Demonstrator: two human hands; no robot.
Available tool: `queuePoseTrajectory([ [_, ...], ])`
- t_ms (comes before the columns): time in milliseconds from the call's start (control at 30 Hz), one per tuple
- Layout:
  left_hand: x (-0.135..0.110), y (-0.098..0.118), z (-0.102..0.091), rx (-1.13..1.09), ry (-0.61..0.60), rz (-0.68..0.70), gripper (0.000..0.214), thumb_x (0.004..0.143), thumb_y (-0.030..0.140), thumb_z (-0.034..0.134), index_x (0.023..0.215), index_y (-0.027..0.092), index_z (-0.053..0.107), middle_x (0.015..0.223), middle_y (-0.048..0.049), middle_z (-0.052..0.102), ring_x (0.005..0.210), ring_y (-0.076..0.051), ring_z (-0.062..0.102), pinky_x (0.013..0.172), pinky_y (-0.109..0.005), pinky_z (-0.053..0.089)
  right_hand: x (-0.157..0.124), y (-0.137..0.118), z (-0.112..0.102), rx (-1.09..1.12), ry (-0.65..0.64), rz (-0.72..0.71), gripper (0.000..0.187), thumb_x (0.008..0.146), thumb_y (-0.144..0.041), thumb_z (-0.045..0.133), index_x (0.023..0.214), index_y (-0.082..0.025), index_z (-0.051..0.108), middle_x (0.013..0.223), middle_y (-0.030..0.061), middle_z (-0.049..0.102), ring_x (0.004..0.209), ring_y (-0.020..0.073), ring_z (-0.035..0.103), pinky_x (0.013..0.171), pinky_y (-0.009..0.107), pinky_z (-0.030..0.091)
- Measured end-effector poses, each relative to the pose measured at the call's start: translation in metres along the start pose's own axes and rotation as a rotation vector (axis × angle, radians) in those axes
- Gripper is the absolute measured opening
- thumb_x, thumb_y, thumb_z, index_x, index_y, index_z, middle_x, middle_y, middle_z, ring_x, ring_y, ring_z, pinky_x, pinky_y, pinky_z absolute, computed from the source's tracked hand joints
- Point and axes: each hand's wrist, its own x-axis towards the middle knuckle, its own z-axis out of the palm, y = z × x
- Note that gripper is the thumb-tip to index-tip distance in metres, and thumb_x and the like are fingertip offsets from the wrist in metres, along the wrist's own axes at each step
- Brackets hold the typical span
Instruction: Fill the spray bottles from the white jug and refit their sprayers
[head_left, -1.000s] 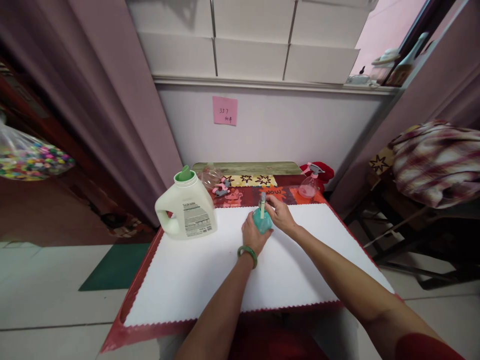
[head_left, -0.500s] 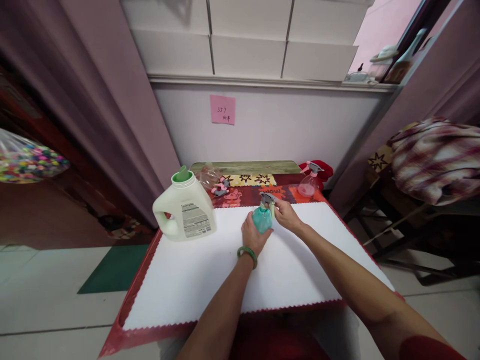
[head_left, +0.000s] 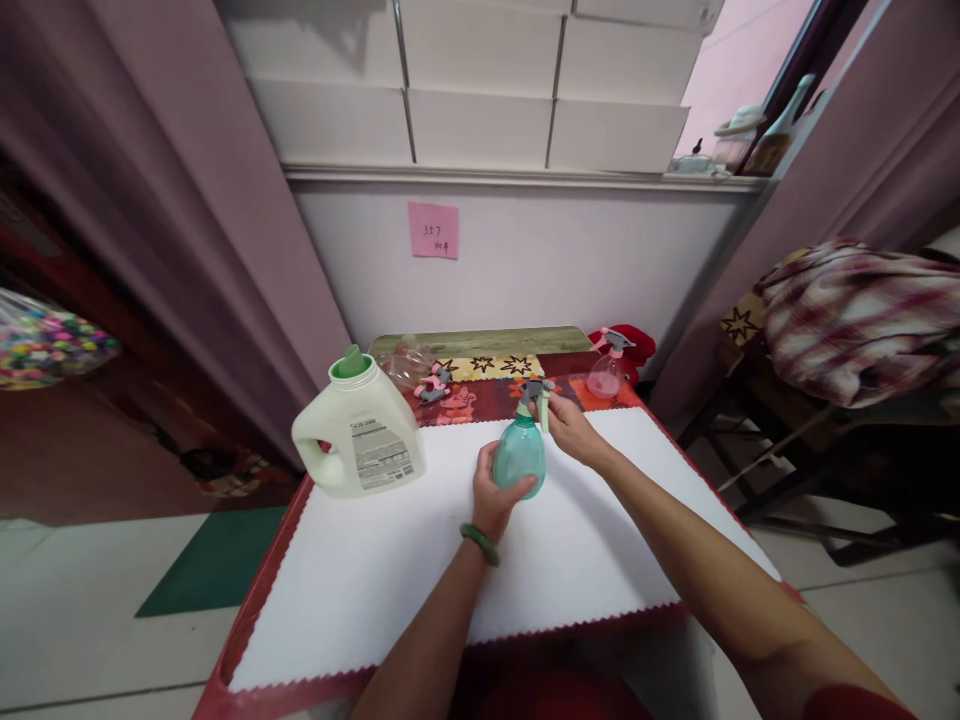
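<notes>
A teal, see-through spray bottle [head_left: 519, 455] stands nearly upright over the white cloth [head_left: 360, 590]. Around its round body my left hand [head_left: 497, 492] is closed, the thumb across the front; a green bangle circles that wrist. My right hand [head_left: 571, 428] grips the grey and pale-green spray head [head_left: 534, 394] at the bottle's top, its fingers partly hidden behind the trigger. Left of the hands is a large cream jug [head_left: 367, 430] with a green cap and a printed label.
A pink spray bottle [head_left: 606, 370] stands at the table's back right, by a red cloth item [head_left: 637, 345]. Clear bottle parts and a pink-grey spray head [head_left: 433, 384] lie behind the jug. A pink note [head_left: 433, 231] is on the wall; white boxes [head_left: 476, 125] sit above.
My left hand has shifted lower on the bottle, so more of its body shows. The right hand stays at the spray head. The whole view has shifted slightly.
</notes>
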Motion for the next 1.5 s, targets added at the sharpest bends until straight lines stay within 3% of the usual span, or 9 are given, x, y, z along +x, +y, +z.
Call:
queuePoseTrajectory([
  [100, -0.011, 0.005, -0.001, -0.228, -0.037, -0.119, 0.075, 0.068, 0.053, 0.088, 0.132, 0.025, 0.061, 0.130, -0.0120, 0.071, 0.113, -0.034, 0.070, 0.098, -0.055, 0.058, -0.002, 0.001, 0.006, 0.119, 0.014, 0.053, 0.040, 0.094, -0.063, 0.065, 0.085, -0.023, 0.064, 0.081, 0.0017, 0.070, 0.077, 0.0210, 0.063, 0.075, 0.034, 0.054],
  [267, -0.018, 0.004, -0.005, -0.508, -0.066, -0.314, 0.071, 0.077, 0.058, 0.082, 0.136, 0.022, 0.064, 0.137, -0.0172, 0.069, 0.117, -0.037, 0.069, 0.089, -0.052, 0.060, -0.013, 0.004, 0.024, 0.353, 0.041, 0.125, 0.042, 0.093, -0.065, 0.068, 0.102, -0.024, 0.073, 0.099, 0.0056, 0.080, 0.094, 0.0267, 0.073, 0.093, 0.042, 0.057],
  [467, -0.013, 0.005, -0.013, -0.661, -0.131, -0.493, 0.062, 0.092, 0.066, 0.069, 0.130, 0.017, 0.072, 0.114, -0.0171, 0.077, 0.091, -0.029, 0.075, 0.068, -0.036, 0.057, -0.028, 0.009, 0.032, 0.436, 0.113, 0.218, 0.052, 0.082, -0.070, 0.080, 0.111, -0.026, 0.079, 0.105, 0.0066, 0.082, 0.105, 0.0321, 0.073, 0.104, 0.050, 0.054],
  [600, -0.012, 0.009, -0.015, -0.690, -0.188, -0.570, 0.065, 0.094, 0.071, 0.062, 0.121, 0.014, 0.075, 0.102, -0.0163, 0.080, 0.082, -0.029, 0.077, 0.061, -0.034, 0.055, -0.035, 0.013, 0.038, 0.530, 0.181, 0.234, 0.059, 0.080, -0.075, 0.079, 0.114, -0.027, 0.080, 0.103, 0.0061, 0.082, 0.107, 0.0327, 0.074, 0.105, 0.051, 0.053],
  [1000, -0.011, 0.010, -0.018, -0.676, -0.272, -0.620, 0.073, 0.095, 0.075, 0.054, 0.124, 0.011, 0.074, 0.089, -0.0164, 0.079, 0.073, -0.029, 0.076, 0.052, -0.032, 0.052, -0.037, 0.003, 0.053, 0.788, 0.333, 0.239, 0.052, 0.073, -0.067, 0.088, 0.101, -0.025, 0.076, 0.103, 0.0080, 0.083, 0.103, 0.0309, 0.075, 0.096, 0.045, 0.056],
  [1500, -0.013, 0.010, -0.017, -0.652, -0.263, -0.598, 0.075, 0.096, 0.073, 0.052, 0.127, 0.008, 0.072, 0.090, -0.0181, 0.079, 0.071, -0.030, 0.075, 0.054, -0.036, 0.057, -0.047, 0.006, 0.061, 0.832, 0.426, 0.225, 0.056, 0.074, -0.068, 0.087, 0.106, -0.023, 0.077, 0.096, 0.0072, 0.082, 0.101, 0.0303, 0.075, 0.094, 0.046, 0.057],
])
